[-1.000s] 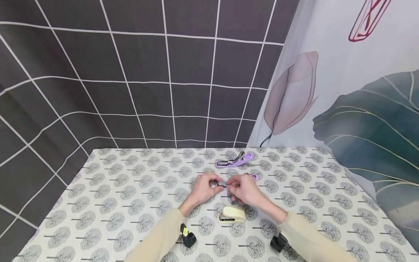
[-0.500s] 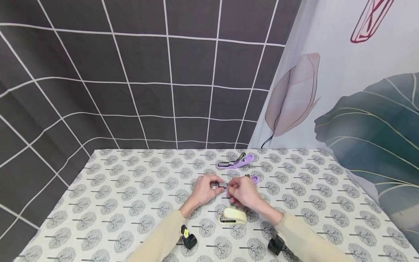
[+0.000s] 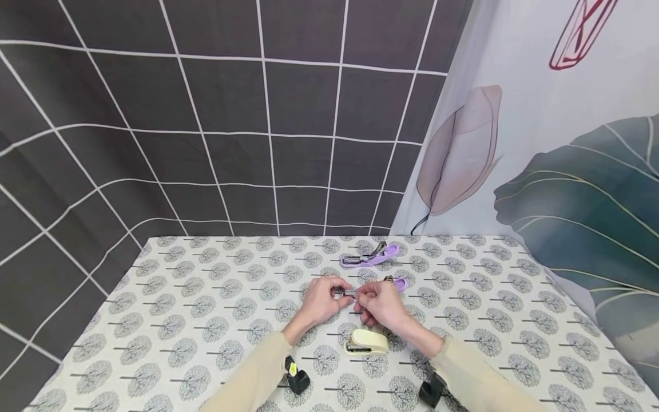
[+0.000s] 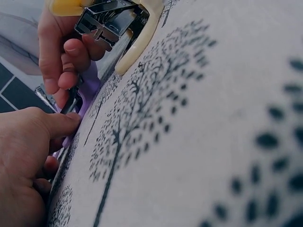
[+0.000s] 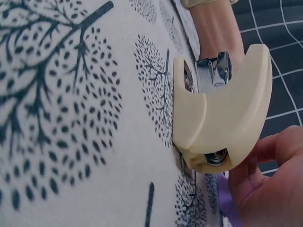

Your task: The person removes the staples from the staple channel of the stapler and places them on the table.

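Observation:
In the head view my left hand point(image 3: 321, 300) and right hand point(image 3: 382, 302) meet over a purple stapler point(image 3: 400, 284) lying on the cloth. Its top is swung up, and most of its body is hidden by my fingers. The left thumb and forefinger pinch the stapler's front end; the left wrist view shows the thumb against its dark metal and purple base point(image 4: 90, 85). My right thumb and forefinger pinch at a small silver strip point(image 3: 350, 293) over the stapler's channel. Nearer me stands a cream stapler point(image 3: 368, 341), large in the right wrist view and touched by neither hand.
Behind the hands lies a second purple stapler point(image 3: 368, 257), its metal arm lifted. The tablecloth point(image 3: 206, 309) has a tree print. A dark gridded curtain point(image 3: 221, 143) hangs at the back, and a pale leaf-print curtain point(image 3: 463, 154) on the right.
Both hands stay nearly in place over the purple stapler. Less of the silver strip shows between the fingertips now than a second ago. The other staplers have not moved.

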Available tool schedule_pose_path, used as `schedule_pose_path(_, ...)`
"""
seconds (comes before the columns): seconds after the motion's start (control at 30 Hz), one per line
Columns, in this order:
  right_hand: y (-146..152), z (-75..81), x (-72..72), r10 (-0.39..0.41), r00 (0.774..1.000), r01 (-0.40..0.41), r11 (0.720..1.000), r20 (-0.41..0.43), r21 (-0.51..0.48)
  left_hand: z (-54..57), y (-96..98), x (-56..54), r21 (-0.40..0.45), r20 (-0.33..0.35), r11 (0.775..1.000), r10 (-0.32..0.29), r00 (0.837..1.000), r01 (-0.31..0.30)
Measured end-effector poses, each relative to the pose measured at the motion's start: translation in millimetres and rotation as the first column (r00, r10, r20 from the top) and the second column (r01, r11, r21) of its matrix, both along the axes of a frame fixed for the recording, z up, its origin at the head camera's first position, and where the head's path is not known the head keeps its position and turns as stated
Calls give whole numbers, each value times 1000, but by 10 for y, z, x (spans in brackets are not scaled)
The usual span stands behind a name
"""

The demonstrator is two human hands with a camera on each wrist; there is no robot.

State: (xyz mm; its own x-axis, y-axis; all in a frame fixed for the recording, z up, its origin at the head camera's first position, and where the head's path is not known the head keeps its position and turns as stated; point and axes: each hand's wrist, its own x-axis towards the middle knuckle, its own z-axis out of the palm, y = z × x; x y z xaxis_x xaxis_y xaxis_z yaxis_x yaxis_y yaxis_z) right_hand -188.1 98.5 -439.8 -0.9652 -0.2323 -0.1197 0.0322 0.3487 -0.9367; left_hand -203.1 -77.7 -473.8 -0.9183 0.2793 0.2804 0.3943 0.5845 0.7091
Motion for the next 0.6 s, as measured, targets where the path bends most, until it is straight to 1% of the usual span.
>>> schedule_pose_path(0.07, -6, -19, 0, -13, 1000, 14, 999, 18, -41, -3, -6, 1, 1, -6, 1000, 1, 1000, -1)
schedule_pose_path(0.17, -14, -51, 0, -22, 1000, 24, 996, 22, -87, -4, -15, 1, 0, -11, 1000, -2, 1000, 2)
schedule_pose_path(0.33, -37, -95, 2, -35, 999, 36, 993, 10, -114, -4, -28, -1, -4, -15, 1000, -4, 1000, 3)
schedule_pose_path(0.43, -67, -98, 20, -36, 999, 35, 996, -14, -81, -7, -30, -4, -9, -30, 1000, 1, 1000, -2)
schedule_pose_path(0.53, -95, -93, 42, -50, 997, 48, 998, -67, -31, -7, -22, -6, -9, -37, 1000, 0, 999, -1)
schedule_pose_path(0.6, -106, -89, 59, -70, 992, 71, 997, -107, 0, -9, -15, -9, -12, -39, 1000, -4, 999, 3)
